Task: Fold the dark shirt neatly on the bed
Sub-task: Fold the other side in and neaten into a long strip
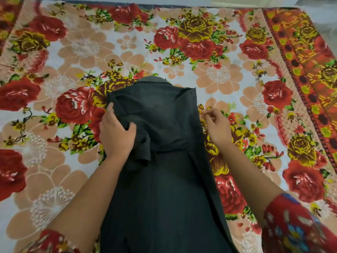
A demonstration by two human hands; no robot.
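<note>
Left hand (116,133) is down flat on the dark shirt (164,189), palm on the cloth, thumb splayed wide, fingers reaching over the left edge and pressing a folded-in sleeve (140,143). It's not clenched, just bearing down. Right hand (216,126) hovers just beside the shirt's right edge, over the floral bedspread (228,57), fingers loosely curled with nothing in them. The shirt lies mid-bed as a narrow strip, its sides turned inward. Its long axis runs straight away from the person, collar (152,80) pointing to the far side and the hem end nearest the camera.
</note>
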